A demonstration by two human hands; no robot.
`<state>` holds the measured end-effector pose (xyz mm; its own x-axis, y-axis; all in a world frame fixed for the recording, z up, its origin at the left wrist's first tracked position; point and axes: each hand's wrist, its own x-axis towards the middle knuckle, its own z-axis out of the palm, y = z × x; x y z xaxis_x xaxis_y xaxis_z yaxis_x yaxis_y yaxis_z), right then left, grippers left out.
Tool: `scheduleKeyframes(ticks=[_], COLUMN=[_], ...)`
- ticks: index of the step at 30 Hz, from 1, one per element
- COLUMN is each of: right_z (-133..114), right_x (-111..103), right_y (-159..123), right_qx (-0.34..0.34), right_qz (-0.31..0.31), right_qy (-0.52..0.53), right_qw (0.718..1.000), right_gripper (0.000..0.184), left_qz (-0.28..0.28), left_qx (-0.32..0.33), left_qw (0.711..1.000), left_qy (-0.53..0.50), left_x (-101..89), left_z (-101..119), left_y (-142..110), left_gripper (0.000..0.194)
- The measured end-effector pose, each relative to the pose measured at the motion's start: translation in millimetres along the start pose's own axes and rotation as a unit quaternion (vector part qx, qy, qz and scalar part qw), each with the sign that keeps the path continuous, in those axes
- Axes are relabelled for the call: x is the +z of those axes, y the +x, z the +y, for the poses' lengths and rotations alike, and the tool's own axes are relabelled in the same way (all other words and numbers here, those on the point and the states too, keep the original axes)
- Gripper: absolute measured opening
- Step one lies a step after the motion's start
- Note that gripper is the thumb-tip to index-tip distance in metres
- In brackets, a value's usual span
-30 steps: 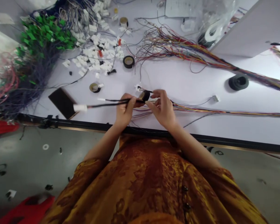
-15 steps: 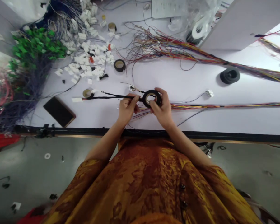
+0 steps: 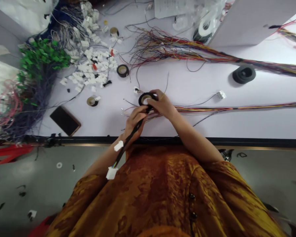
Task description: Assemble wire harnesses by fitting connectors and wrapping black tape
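Observation:
My left hand [image 3: 136,123] is closed around a black-taped wire harness [image 3: 128,140]. The harness slants down over my left forearm and ends in two white connectors, the larger connector [image 3: 111,172] hanging past the table edge. A roll of black tape [image 3: 141,98] is held by my right hand [image 3: 162,104], its thumb at the roll's core, right against the harness. My fingers hide the spot where tape and harness meet. Under my hands runs a bundle of red, yellow and black wires [image 3: 207,109]. Just beyond the roll lies a small white connector [image 3: 136,89].
A phone [image 3: 65,120] lies left, near green-tagged wires [image 3: 43,57] and many white connectors [image 3: 91,69]. Other tape rolls include a black roll [image 3: 122,70] and a thick dark roll [image 3: 243,74]. A long wire bundle [image 3: 212,54] crosses the back beside an upright panel [image 3: 251,26].
The harness has swung from pointing left across the table to slanting down toward me over my left forearm. Both hands, with the tape roll, have shifted slightly left.

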<state>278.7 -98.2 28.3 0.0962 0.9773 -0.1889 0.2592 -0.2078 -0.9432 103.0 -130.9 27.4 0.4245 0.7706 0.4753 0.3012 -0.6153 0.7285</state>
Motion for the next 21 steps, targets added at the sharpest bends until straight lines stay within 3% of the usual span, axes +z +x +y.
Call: scheduleKeyframes(ticks=[2,5,8,11,13,16,19,20,21], right_z=[9.2,23.7,32.5,29.7,21.7,9.9,9.7,11.9,14.0], right_x=[-1.6,-3.6,-4.7,-10.8,-21.8,-51.9,-94.5,-108.7,-121.3], right_y=[-8.8,-47.8,-87.6,-103.3,-95.9,-55.9,2.4,18.3,29.5], right_qx=[-0.001,-0.124,-0.212,-0.236,-0.219,-0.134,-0.052,-0.017,0.009], right_qz=[0.024,0.080,0.016,-0.068,-0.055,0.056,0.174,0.189,0.193], right_qy=[0.058,0.008,-0.136,-0.153,-0.077,0.112,0.334,0.386,0.391], right_qw=[0.998,0.989,0.968,0.957,0.971,0.983,0.925,0.903,0.900], right_gripper=[0.037,0.043,0.044,0.035,0.032,0.036,0.031,0.027,0.024], left_qz=[0.072,0.149,0.153,0.133,0.112,0.093,0.092,0.091,0.089], left_qx=[-0.071,-0.221,-0.318,-0.389,-0.416,-0.404,-0.359,-0.338,-0.314], left_qw=[0.994,0.949,0.892,0.845,0.826,0.834,0.870,0.886,0.903], left_qy=[-0.040,-0.166,-0.282,-0.343,-0.364,-0.365,-0.326,-0.304,-0.280], left_x=[6.0,15.2,19.2,16.0,12.0,6.9,3.4,2.3,1.1], left_z=[-7.8,-14.7,-14.6,-12.0,-10.6,-8.1,-2.8,-0.2,2.5], left_y=[4.4,18.7,33.2,38.2,35.4,27.0,20.4,19.0,18.1], left_gripper=[0.025,0.030,0.032,0.033,0.034,0.036,0.037,0.036,0.034])
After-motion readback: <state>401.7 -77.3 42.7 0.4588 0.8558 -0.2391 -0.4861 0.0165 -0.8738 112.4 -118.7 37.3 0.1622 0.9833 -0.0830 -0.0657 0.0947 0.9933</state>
